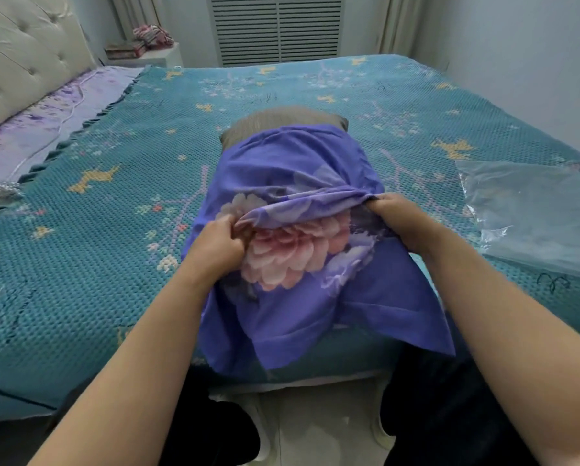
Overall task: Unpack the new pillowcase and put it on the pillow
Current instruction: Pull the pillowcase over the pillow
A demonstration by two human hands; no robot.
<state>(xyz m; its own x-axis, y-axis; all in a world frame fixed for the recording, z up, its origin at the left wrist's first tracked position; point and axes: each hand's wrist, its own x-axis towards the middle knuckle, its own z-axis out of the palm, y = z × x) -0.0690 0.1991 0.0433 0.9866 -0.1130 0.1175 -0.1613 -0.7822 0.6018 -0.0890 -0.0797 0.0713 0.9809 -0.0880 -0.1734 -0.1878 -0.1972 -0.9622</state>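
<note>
Both the left hand and right hand grip the bunched, silky purple floral pillowcase over the ribbed brown pillow, crinkled clear plastic bag lying nearby on the knobbly teal bedspread

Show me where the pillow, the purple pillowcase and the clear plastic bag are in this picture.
pillow (275,121): head view, on its bare brown far end, not yet covered.
purple pillowcase (292,169): head view, on the bunched purple cloth over the pillow.
clear plastic bag (530,210): head view, on its flat middle, lying on the bedspread.
</note>
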